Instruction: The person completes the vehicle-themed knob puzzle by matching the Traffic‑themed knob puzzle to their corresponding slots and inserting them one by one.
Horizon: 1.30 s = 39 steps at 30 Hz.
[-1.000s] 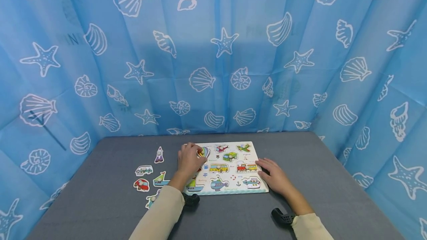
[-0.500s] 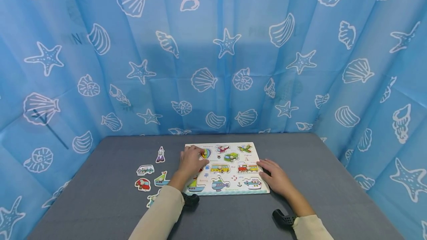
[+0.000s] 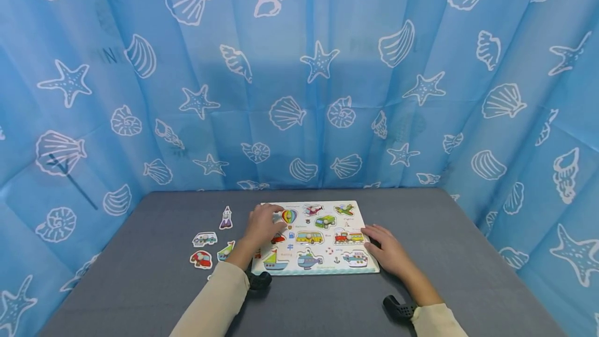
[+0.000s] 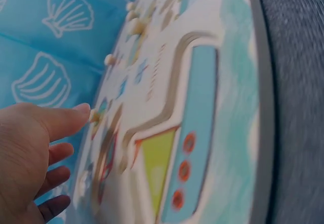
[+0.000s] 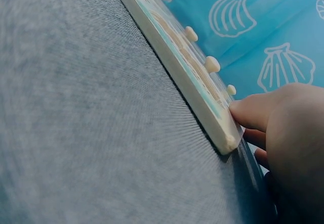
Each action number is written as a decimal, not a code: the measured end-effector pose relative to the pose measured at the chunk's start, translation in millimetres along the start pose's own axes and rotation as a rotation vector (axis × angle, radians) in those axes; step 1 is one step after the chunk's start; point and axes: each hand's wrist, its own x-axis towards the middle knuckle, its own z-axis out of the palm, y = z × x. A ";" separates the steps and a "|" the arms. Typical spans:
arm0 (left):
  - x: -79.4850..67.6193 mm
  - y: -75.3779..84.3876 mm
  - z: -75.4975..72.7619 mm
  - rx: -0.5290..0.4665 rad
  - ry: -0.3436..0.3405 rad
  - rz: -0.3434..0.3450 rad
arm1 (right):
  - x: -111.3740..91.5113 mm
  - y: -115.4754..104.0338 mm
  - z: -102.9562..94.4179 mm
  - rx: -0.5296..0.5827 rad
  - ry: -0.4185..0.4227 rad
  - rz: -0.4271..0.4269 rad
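1. I count two hands on my head feed. The left hand [image 3: 263, 225] is above the left part of one puzzle board [image 3: 327, 270], fingers apart and grasping nothing, near one balloon [image 3: 289, 216].
2. The right hand [image 3: 387, 247] rests at the board's right edge, fingers relaxed, thumb touching the rim.
3. The board lies flat on one grey tabletop [image 3: 327, 306], between both hands.
4. I read nine vehicle pictures on it: the balloon, a helicopter, an aeroplane, a green truck, a bus, a train, a sailboat, a submarine, a ship. A red tenth is half hidden by the left hand.
5. Four loose pieces lie left of the board: one rocket piece [image 3: 226, 218], one pale truck piece [image 3: 204, 239], one red piece [image 3: 201, 259], one sailboat piece [image 3: 226, 251], partly covered by the arm.
6. My right wrist feed shows four knobs [image 5: 212, 64].
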 end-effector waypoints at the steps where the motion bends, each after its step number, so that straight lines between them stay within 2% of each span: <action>1: 0.0 -1.7 -2.1 -0.008 0.010 0.000 | -0.3 0.3 -0.2 -0.002 0.000 -0.003; 8: -0.8 -18.0 -19.1 -0.026 0.090 -0.053 | -2.6 0.4 -1.9 -0.007 0.007 -0.006; 19: -3.9 -53.9 -32.8 0.041 0.190 -0.096 | -7.5 2.0 -2.5 -0.014 0.005 -0.004; 26: -6.0 -74.6 -47.7 0.111 0.257 -0.257 | -3.2 0.5 -0.8 -0.012 0.002 -0.017; 29: -7.6 -80.7 -53.8 0.125 0.260 -0.298 | -0.9 -1.1 -1.3 -0.009 -0.003 -0.013; 39: -11.1 -94.7 -61.0 0.087 0.174 -0.380 | -1.2 -1.9 -1.7 -0.017 -0.002 -0.008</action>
